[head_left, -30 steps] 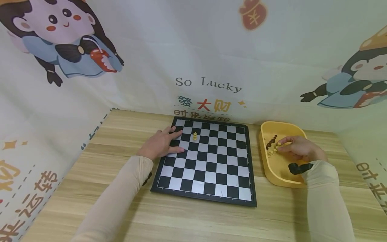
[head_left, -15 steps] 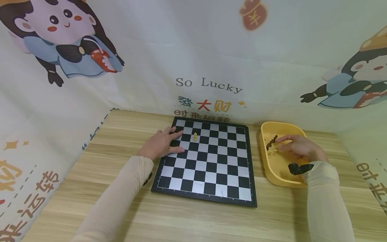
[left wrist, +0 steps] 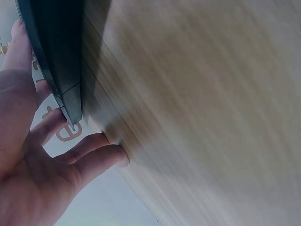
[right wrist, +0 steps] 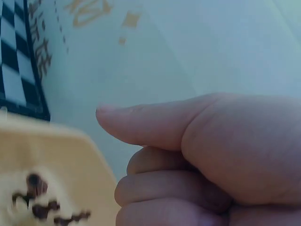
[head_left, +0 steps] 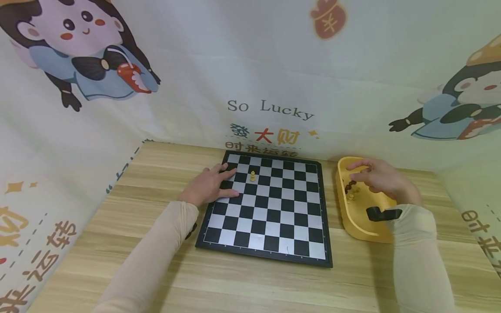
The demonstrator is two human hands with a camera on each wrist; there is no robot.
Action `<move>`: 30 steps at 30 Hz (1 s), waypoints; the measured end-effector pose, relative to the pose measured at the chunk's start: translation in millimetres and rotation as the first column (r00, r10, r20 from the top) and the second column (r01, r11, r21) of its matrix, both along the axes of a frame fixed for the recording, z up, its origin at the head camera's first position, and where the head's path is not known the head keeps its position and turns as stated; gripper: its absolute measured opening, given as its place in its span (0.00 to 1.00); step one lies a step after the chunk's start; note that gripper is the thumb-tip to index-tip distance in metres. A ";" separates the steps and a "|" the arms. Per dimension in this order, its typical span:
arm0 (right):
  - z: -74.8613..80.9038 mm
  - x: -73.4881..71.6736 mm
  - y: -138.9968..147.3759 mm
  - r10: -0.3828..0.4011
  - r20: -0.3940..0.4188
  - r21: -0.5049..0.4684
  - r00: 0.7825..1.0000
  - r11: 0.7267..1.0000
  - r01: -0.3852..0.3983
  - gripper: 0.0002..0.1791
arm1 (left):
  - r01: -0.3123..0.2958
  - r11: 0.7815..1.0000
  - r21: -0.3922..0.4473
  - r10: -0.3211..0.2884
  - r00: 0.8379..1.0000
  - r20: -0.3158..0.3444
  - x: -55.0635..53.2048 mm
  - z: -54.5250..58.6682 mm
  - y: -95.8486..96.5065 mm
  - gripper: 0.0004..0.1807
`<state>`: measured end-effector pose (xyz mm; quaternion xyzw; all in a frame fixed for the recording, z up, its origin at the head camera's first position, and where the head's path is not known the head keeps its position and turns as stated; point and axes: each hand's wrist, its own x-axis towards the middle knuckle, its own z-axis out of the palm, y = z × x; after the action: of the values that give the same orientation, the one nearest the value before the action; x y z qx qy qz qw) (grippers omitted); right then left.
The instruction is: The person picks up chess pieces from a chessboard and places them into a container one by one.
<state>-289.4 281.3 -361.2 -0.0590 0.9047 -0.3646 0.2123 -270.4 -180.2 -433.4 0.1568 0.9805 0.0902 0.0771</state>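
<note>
In the head view my left hand [head_left: 205, 184] rests on the left edge of the black-and-white chessboard [head_left: 270, 204], fingers and thumb spread. The left wrist view shows that hand [left wrist: 33, 155] against the dark board edge [left wrist: 51, 47], some fingertips touching the wooden table. One yellow chess piece [head_left: 252, 176] stands on the board's upper left part. My right hand [head_left: 385, 178] is above the yellow tray [head_left: 365, 221], index finger and thumb reaching left. In the right wrist view the right hand [right wrist: 188, 155] has its thumb straight and other fingers curled; whether it holds a piece is unclear.
Dark chess pieces [head_left: 349, 187] and small yellow pieces [head_left: 351, 198] lie at the tray's left side. The tray stands right of the board on the wooden table [head_left: 250, 287]. A printed cloth [head_left: 270, 65] hangs behind and at both sides.
My right hand has risen from among the pieces towards the tray's back left, uncovering more yellow pieces. A yellow piece seen at its fingertips earlier is not visible there now. My left hand stays put.
</note>
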 end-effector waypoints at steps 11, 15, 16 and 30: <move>7.6 4.0 -55.9 0.051 -0.066 -0.015 0.997 0.999 -0.052 0.24 | -0.009 1.000 0.012 0.009 1.000 0.007 -0.1 -0.9 0.2 0.47; 0.7 2.1 -77.1 0.056 -0.073 -0.017 0.996 0.998 -0.058 0.23 | -0.006 1.000 0.008 0.006 1.000 -0.002 -0.2 -1.2 -0.3 0.47; -1.4 1.1 -81.9 0.054 -0.076 -0.018 0.996 0.998 -0.055 0.23 | -0.005 1.000 0.008 0.005 1.000 -0.003 -0.2 -1.2 -0.4 0.47; -34.1 -14.8 -137.3 0.046 -0.057 -0.165 0.997 0.985 -0.055 0.21 | -0.006 1.000 0.016 0.006 1.000 0.008 -1.7 -1.2 -1.0 0.47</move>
<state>-304.1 144.0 -395.3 -0.1091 0.8746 -0.4317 0.1919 -272.1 -181.2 -434.6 0.1543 0.9798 0.0990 0.0795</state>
